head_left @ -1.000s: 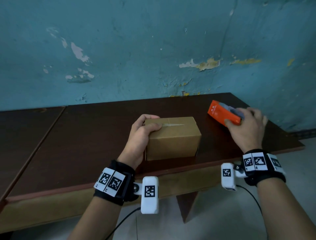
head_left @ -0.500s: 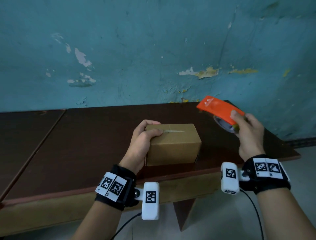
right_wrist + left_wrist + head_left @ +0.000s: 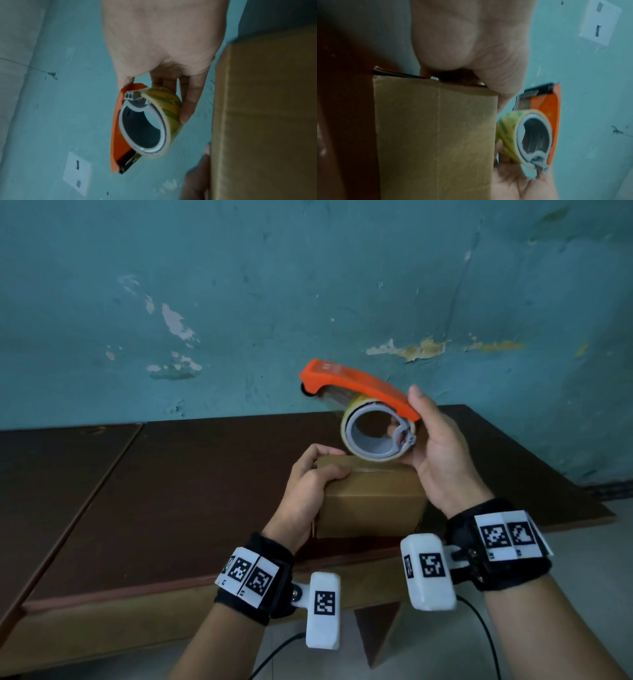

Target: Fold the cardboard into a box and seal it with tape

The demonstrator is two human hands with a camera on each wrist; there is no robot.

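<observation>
Your folding looks done: the cardboard box point(image 3: 371, 503) stands closed on the desk point(image 3: 171, 491) near its front edge, flaps down with the top seam not yet visibly sealed. Your left hand point(image 3: 306, 494) clamps the box's left top corner, its fingers point(image 3: 313, 455) curled over the top. Your right hand point(image 3: 442, 460) grasps the orange tape dispenser point(image 3: 356, 386), yellowish tape roll point(image 3: 375, 436) mounted, held in the air just above the box. By my reckoning only the sealing remains: lay tape along the seam, then cut it
</observation>
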